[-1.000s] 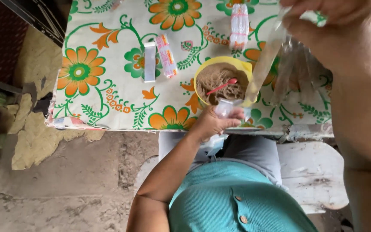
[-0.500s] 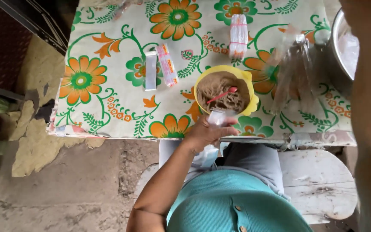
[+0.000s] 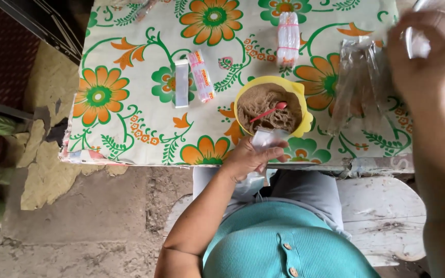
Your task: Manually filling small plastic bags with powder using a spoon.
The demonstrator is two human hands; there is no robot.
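Observation:
A yellow bowl [image 3: 305, 121] of brown powder with a pink spoon [image 3: 269, 111] in it stands near the front edge of a flower-patterned tablecloth [image 3: 145, 118]. My left hand [image 3: 248, 159] is just in front of the bowl, closed on a small clear plastic bag [image 3: 264, 139]. My right hand [image 3: 423, 51] is raised close to the camera at the upper right, gripping a piece of clear plastic [image 3: 415, 44]. Filled clear packets [image 3: 356, 85] lie on the cloth to the right of the bowl, below that hand.
A white bundle of packets [image 3: 288, 31] lies behind the bowl. A flat white strip [image 3: 181, 83] and a pink-and-white roll [image 3: 201, 75] lie to its left. I sit on a worn white bench [image 3: 387, 216]. Cracked concrete floor [image 3: 78, 216] is on the left.
My right hand has dropped from the top edge towards the right side of the table. The left hand stays in front of the bowl with the small bag.

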